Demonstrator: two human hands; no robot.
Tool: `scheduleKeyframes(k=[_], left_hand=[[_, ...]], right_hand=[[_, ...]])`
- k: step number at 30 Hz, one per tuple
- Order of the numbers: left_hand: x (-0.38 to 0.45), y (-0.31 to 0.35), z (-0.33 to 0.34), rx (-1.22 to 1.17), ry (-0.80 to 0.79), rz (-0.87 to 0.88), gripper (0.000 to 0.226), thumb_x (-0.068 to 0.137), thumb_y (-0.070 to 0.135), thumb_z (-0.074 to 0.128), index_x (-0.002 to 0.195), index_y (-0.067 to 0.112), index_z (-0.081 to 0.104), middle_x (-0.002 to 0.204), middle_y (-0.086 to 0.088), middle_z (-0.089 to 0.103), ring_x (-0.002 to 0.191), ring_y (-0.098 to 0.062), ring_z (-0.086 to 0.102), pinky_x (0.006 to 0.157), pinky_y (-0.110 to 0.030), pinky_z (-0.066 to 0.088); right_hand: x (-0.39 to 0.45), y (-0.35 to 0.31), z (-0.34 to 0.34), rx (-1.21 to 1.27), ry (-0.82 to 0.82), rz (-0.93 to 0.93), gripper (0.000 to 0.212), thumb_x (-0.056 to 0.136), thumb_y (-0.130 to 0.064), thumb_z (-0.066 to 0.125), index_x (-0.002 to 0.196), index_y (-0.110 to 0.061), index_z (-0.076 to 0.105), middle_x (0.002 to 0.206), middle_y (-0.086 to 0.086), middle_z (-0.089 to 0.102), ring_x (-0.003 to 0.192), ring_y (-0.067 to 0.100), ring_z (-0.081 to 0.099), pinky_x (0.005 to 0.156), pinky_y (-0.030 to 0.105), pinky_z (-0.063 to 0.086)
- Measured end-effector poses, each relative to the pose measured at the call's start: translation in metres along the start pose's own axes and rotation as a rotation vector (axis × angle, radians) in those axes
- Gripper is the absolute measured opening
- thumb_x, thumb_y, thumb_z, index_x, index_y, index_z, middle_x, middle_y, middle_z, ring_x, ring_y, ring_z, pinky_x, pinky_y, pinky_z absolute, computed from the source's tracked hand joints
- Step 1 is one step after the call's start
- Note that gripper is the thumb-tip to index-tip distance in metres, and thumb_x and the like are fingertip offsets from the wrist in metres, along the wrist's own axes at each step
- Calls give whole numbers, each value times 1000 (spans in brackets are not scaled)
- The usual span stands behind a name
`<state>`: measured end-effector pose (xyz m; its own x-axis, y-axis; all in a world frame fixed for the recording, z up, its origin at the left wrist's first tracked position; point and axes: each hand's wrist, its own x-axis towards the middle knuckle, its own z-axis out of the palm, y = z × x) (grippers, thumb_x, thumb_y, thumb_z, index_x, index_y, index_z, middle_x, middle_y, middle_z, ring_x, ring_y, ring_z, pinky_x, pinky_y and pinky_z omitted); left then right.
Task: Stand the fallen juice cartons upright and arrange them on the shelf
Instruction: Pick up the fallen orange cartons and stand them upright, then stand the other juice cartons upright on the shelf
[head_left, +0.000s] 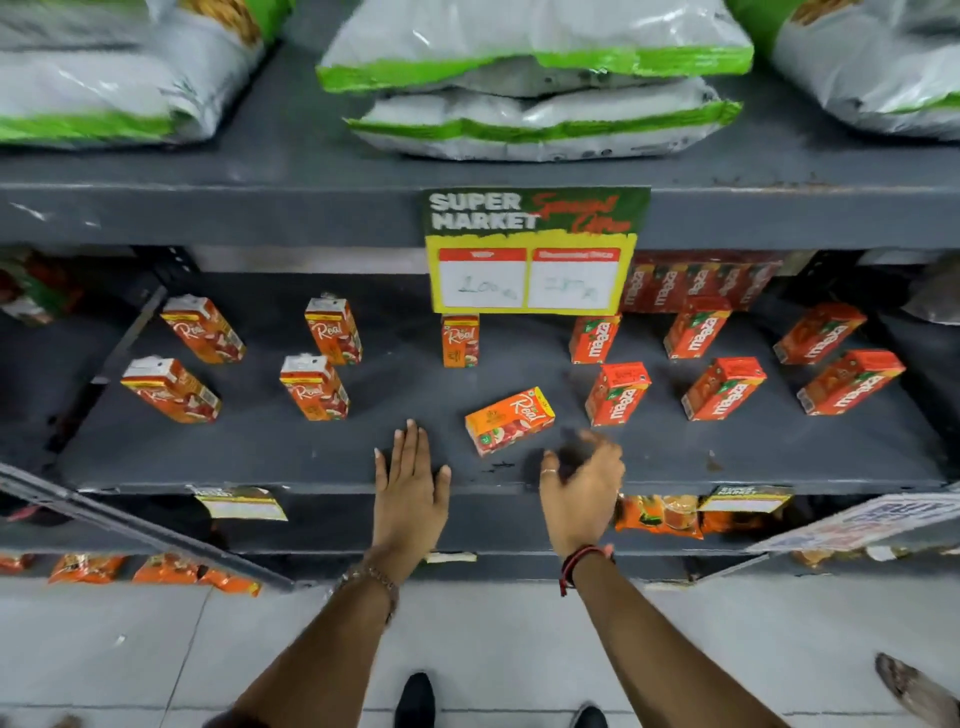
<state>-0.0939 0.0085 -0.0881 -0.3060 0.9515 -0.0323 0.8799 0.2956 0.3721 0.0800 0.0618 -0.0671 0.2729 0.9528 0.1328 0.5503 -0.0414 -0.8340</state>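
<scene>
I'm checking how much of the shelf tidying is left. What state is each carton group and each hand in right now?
Fallen Real carton: lying on its side near the shelf front.
Other Real cartons: five, upright.
Maaza cartons: upright, spread on the right.
Left hand: open, flat on the shelf edge, empty.
Right hand: open, blurred, empty, beside the fallen carton.

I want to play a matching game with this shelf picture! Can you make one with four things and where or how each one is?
Things:
1. Real carton between the hands
2. left hand
3. Supermarket price sign
4. Maaza cartons

States:
A. hanging from the upper shelf edge
B. standing on the right side
C. lying on its side
D. flat on the shelf, fingers straight

Pairs: 1-C, 2-D, 3-A, 4-B
</scene>
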Motion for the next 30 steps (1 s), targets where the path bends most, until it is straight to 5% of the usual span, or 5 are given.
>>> scheduleKeyframes(k=[4,8,15,23,30], left_hand=[[-13,-39,-18,32,58,41,56,100,32,24,148,7,12,160,-8,10,148,-20,1,120,-39,-7],[-10,-79,-34,48,34,89,56,100,33,21,149,9,9,160,-7,9,148,-19,1,120,-38,-6],[-7,-104,-37,80,-33,227,60,99,40,16,148,13,-7,161,-5,-4,147,-19,-8,116,-34,-14],[-7,-102,-35,89,0,219,58,99,37,14,149,12,-1,161,-6,0,148,-21,-3,118,-35,-9],[-8,-101,-34,58,7,172,56,100,35,12,149,13,-2,161,-4,-2,147,-19,-6,120,-36,-9]], right_hand=[[-3,-44,25,-77,-178,279,69,73,-47,73,116,0,47,121,18,50,117,39,47,94,44,39],[-4,-81,56,-160,-164,501,110,61,-76,65,130,4,33,129,18,41,125,38,41,101,48,36],[-5,-98,74,-158,-58,618,98,63,-58,77,128,1,33,129,17,41,121,35,46,99,48,42],[-26,-87,61,-130,-53,441,62,73,-48,70,110,-3,48,114,14,51,100,37,58,76,41,43],[-49,-95,45,-45,206,73,51,65,-38,78,96,-13,47,96,4,52,87,26,58,64,36,44]])
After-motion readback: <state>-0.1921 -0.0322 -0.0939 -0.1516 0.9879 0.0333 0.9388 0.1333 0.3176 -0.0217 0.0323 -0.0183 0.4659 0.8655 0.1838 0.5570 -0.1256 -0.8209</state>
